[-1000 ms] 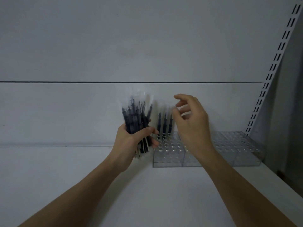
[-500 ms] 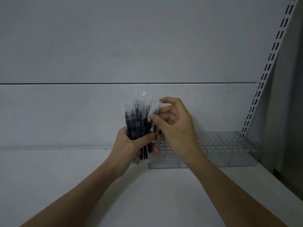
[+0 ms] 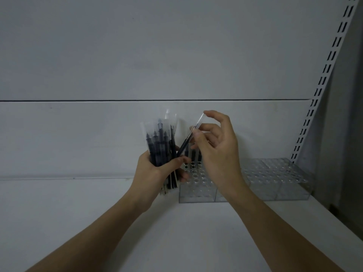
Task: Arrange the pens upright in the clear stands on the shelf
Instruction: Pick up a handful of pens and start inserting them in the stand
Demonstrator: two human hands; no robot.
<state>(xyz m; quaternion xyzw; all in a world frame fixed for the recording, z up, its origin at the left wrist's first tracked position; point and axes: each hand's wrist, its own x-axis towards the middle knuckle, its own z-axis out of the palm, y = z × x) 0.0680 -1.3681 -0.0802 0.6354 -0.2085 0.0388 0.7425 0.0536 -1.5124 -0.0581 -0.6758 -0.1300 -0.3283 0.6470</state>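
The shelf (image 3: pixel 59 222) is a white board under a white back wall (image 3: pixel 98 55). Left of centre, the left hand (image 3: pixel 155 173) grips a bundle (image 3: pixel 160 146) of dark pens in clear sleeves, fingers and thumb curled round its lower half; the bundle stands nearly upright, the sleeve tops fanning out above the fist.

Just to its right, the right hand (image 3: pixel 218 152) pinches one sleeved pen (image 3: pixel 188 139) between thumb and fingers. That pen tilts, its lower end touching the bundle near the left thumb and its top leaning right.

Behind the right hand, a few pens (image 3: pixel 193 157) stand upright in the far row of the left stand (image 3: pixel 196 187). A second stand (image 3: pixel 275 177) sits just beside it, further right. A slotted rail (image 3: pixel 322 83) climbs the wall at far right.
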